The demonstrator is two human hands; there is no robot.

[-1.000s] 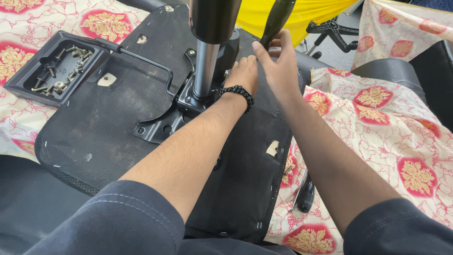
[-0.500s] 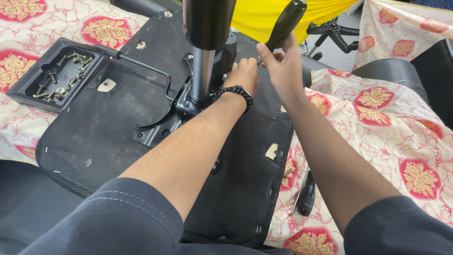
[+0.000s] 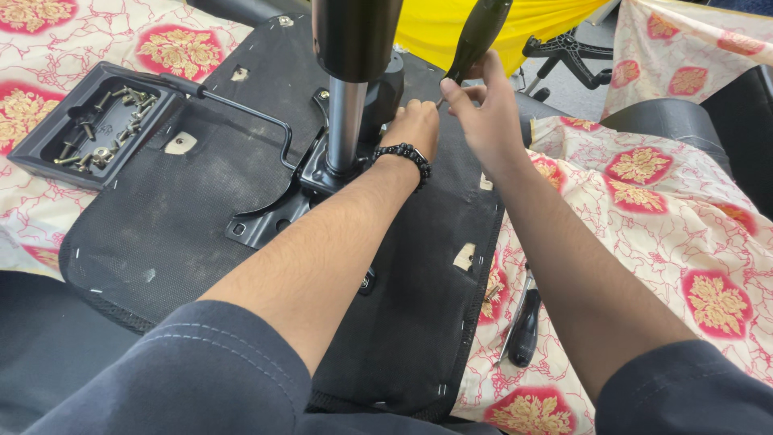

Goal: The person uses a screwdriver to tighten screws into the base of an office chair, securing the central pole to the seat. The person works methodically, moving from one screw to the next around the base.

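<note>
1. Our right fingers (image 3: 460, 90) pinch the lower end of a dark screwdriver handle (image 3: 479, 34), thumb and forefinger closed round it where the shaft begins. The fingers of our left hand (image 3: 415, 125) are curled together and pressed down beside the tip, close to the black mechanism plate (image 3: 266, 217); whether they hold a screw, we cannot tell.
2. The plate sits bolted on the upturned chair seat (image 3: 161, 234), at the foot of the gas cylinder (image 3: 348, 121), with the bent lever (image 3: 241, 109) running off to the left. The seat lies on a floral cloth (image 3: 644, 209) over the surface.
3. To do this step well, we judge that the driver should stand square to the screw head, the left hand steadying the tip, and we should press down firmly while turning so the bit does not slip.
4. A black tray of loose screws (image 3: 93, 125) lies to the left, and a second screwdriver (image 3: 525, 326) rests on the cloth by our right forearm.
5. Against the frame of a second ago, our right hand (image 3: 483, 121) has risen and drawn slightly to the right, the driver handle now stands more upright, and the left hand has kept its place.
</note>
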